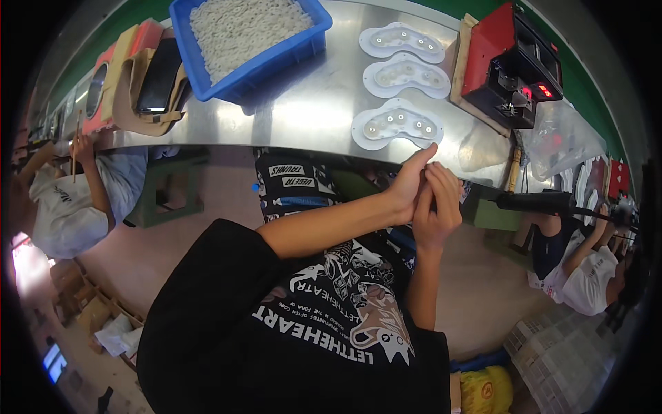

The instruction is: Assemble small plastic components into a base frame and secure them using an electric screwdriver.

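Note:
My left hand and my right hand meet just off the near edge of the metal table. The left thumb is stretched upward, while its other fingers are mostly hidden behind the right hand. My right fingers are curled in against the left hand. Anything between the hands is hidden. Beyond them lies the nearest white eye-mask-shaped plate, with several small round pieces on it. A middle plate and a far plate, alike in shape and also bearing round pieces, lie in a column behind it.
A blue bin full of small whitish rings stands left of the plates. A red and black machine with a lit display sits right, beside a clear plastic bag. A phone leans far left. Other people work on both sides.

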`<state>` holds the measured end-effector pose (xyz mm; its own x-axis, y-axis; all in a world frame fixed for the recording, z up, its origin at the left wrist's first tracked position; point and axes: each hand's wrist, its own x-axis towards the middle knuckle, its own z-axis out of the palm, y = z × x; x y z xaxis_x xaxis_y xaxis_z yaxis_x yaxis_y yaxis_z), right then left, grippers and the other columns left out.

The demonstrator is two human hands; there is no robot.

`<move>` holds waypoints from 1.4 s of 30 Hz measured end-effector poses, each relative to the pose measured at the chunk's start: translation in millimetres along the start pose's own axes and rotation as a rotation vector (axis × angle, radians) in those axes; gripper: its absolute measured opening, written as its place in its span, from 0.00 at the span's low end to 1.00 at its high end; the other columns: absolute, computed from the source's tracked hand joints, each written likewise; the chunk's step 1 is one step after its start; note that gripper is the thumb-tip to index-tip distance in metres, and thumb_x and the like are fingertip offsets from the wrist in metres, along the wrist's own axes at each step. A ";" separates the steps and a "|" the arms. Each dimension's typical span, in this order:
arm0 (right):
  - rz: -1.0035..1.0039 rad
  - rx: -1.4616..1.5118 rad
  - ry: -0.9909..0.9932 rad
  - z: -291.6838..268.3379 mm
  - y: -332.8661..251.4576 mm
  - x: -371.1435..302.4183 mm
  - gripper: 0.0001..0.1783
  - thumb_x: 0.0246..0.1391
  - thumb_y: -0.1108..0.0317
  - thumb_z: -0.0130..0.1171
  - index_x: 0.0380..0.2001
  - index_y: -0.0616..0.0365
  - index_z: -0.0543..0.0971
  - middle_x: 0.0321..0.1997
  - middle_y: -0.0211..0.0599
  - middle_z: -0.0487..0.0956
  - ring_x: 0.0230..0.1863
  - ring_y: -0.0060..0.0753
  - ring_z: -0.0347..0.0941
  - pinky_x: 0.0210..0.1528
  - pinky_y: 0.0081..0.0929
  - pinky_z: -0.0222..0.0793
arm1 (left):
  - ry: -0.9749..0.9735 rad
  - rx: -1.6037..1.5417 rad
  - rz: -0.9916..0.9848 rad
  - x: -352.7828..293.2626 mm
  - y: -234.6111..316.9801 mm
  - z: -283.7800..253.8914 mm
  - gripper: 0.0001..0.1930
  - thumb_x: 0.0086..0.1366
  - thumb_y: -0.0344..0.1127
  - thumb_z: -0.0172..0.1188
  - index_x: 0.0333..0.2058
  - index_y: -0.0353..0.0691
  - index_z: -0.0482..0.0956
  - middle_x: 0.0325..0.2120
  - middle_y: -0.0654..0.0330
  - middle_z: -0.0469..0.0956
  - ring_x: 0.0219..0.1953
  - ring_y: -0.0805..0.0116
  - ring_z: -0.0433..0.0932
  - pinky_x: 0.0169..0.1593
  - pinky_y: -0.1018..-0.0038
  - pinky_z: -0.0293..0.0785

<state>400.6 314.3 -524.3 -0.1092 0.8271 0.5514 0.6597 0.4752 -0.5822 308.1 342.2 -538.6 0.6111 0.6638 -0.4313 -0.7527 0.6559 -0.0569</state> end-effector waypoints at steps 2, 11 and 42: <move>0.029 0.087 -0.017 -1.6 0.2 -13.8 0.10 0.56 0.85 0.57 0.40 0.69 0.83 0.46 0.48 0.85 0.51 0.46 0.82 0.58 0.38 0.73 | -0.060 0.026 -0.048 4.7 2.8 -5.9 0.29 0.72 0.59 0.51 0.42 0.32 0.79 0.37 0.50 0.82 0.41 0.62 0.81 0.52 0.66 0.77; 0.076 0.403 0.264 -3.1 -17.3 -35.1 0.09 0.56 0.87 0.51 0.37 0.72 0.79 0.41 0.52 0.83 0.46 0.47 0.81 0.55 0.39 0.75 | 0.286 0.364 0.187 -20.9 13.2 3.0 0.17 0.73 0.43 0.58 0.31 0.34 0.78 0.26 0.56 0.79 0.29 0.66 0.80 0.35 0.72 0.78; 0.173 -0.373 -0.176 17.0 52.9 -80.7 0.07 0.45 0.64 0.64 0.27 0.53 0.80 0.31 0.33 0.79 0.37 0.37 0.74 0.41 0.35 0.68 | 0.004 2.520 1.341 141.7 149.6 244.6 0.12 0.56 0.39 0.59 0.26 0.34 0.81 0.25 0.44 0.80 0.29 0.43 0.79 0.35 0.56 0.75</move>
<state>431.7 277.8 -609.8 -0.0767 0.9387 0.3360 0.8990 0.2108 -0.3838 342.1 622.2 -388.0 0.4439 0.7575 0.4786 0.7040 -0.6253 0.3367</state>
